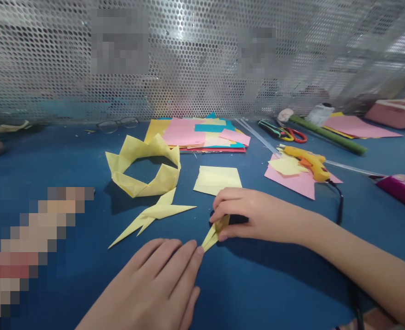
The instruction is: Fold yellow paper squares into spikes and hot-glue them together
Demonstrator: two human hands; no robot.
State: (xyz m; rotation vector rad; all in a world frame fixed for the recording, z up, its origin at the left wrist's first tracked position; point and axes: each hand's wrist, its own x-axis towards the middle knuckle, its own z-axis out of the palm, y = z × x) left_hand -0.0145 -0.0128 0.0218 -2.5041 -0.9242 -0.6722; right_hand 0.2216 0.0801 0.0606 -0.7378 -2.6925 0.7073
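Observation:
A small folded piece of yellow paper [209, 238], narrow and pointed at its near end, lies between my hands. My right hand [241, 213] pinches its far end between thumb and fingers, covering part of it. With fingers close together, my left hand [168, 275] holds the near tip against the table; its thumb is partly hidden. Beyond them is a flat square of pale yellow paper [219, 179]. To the left rests a folded yellow paper shape with long pointed arms [154, 212]. Behind that stands a yellow paper ring with pointed peaks [143, 185].
A stack of coloured paper [185, 132] lies by the perforated metal screen [188, 59]. Rightward are a yellow glue gun [308, 161] with a black cord, scissors [293, 134], a green stick [329, 135] and a pink box [395, 113]. Another person's pixelated arm [26, 247] reaches in from the left.

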